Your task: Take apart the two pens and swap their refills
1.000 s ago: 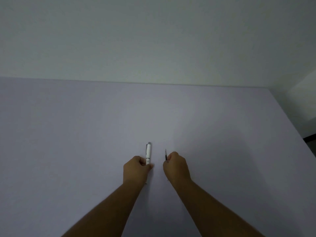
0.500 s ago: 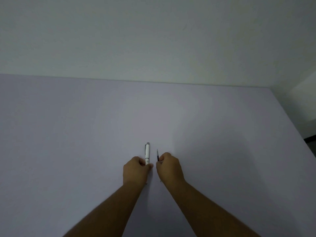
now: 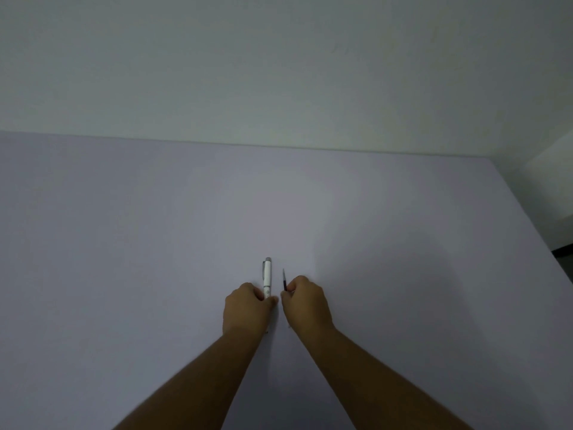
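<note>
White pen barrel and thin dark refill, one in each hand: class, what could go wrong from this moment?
1. The thin dark refill is pinched low by the right hand, so its long free end could bend or miss the opening.
2. The white pen barrel with the grey clip is gripped only at its lower end by the left hand; it might tilt or slip.
3. Dim light on the pale lilac table could make dropped small parts hard to find.

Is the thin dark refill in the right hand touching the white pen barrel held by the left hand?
Apart. The head view shows a strip of bare table between the refill and the white pen barrel, which stand side by side.
</note>
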